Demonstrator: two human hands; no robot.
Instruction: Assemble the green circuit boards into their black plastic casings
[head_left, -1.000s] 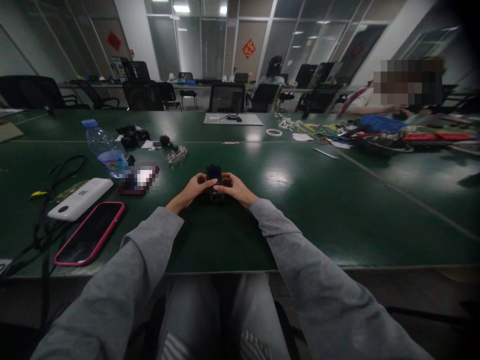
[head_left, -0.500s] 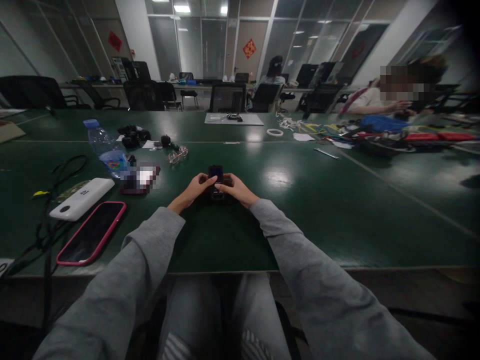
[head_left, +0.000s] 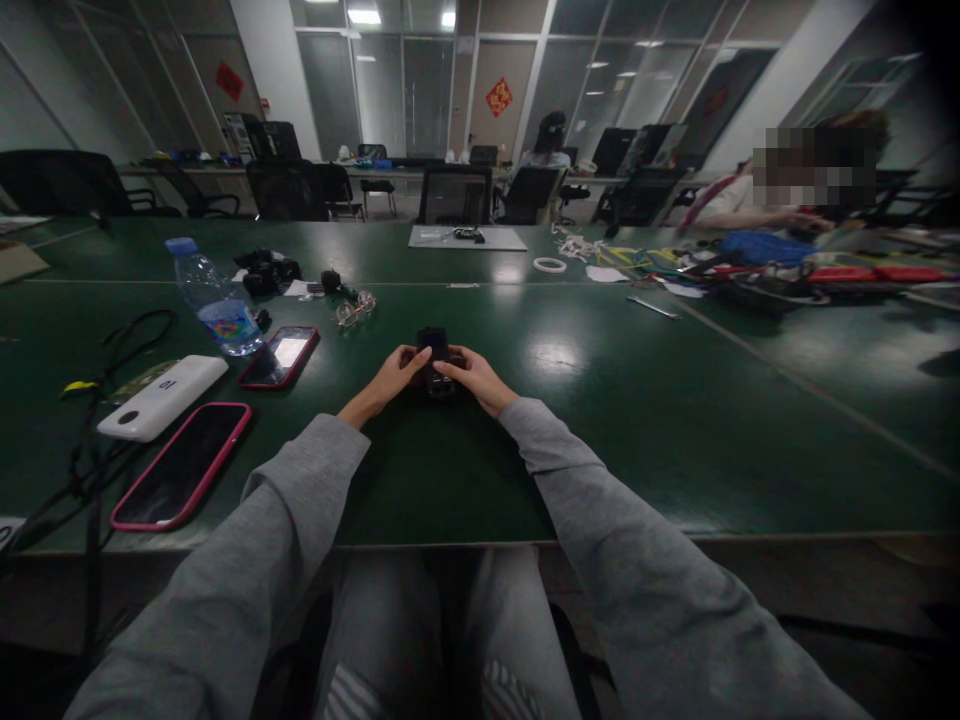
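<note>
Between my two hands, just above or on the green table (head_left: 442,470), is a small black handheld device (head_left: 437,381) with a dark screen at its upper part. My left hand (head_left: 394,376) grips its left side, the thumb lying across the front near the screen. From the right, my right hand (head_left: 475,377) wraps the other side, with its thumb over the front just below the screen. The fingers behind the device are mostly hidden.
On the left are a pink-edged phone (head_left: 184,468), a white power bank (head_left: 163,397), a second phone (head_left: 280,357), a tilted water bottle (head_left: 217,300) and black cables (head_left: 97,450). Glasses (head_left: 355,310) lie farther back. Cables and bags (head_left: 772,250) crowd the far right, near a seated person.
My right thumb has shifted slightly up and to the right on the device's front, and the left thumb slightly up. The device's lower end has moved a little rightward.
</note>
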